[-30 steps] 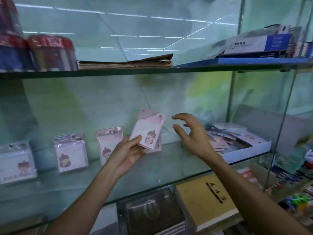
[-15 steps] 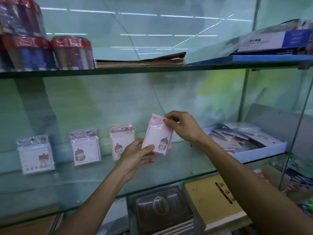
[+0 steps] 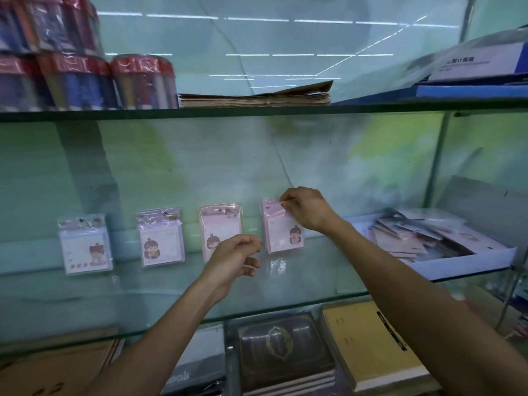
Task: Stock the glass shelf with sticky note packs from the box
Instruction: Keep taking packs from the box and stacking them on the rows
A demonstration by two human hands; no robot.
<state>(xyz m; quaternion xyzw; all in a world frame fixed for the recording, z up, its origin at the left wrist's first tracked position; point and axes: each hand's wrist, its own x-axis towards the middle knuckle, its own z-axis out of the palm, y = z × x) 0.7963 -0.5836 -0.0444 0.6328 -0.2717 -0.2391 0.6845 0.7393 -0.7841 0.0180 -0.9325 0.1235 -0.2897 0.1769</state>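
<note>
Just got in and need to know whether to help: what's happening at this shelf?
A person is stocking the glass shelf with sticky note packs. Their right hand pinches the top of a pink pack, standing it against the back as the fourth in a row. The left hand hovers just in front of the third pack, holding nothing. Three other packs stand to the left, and the open box on the right has more inside.
</note>
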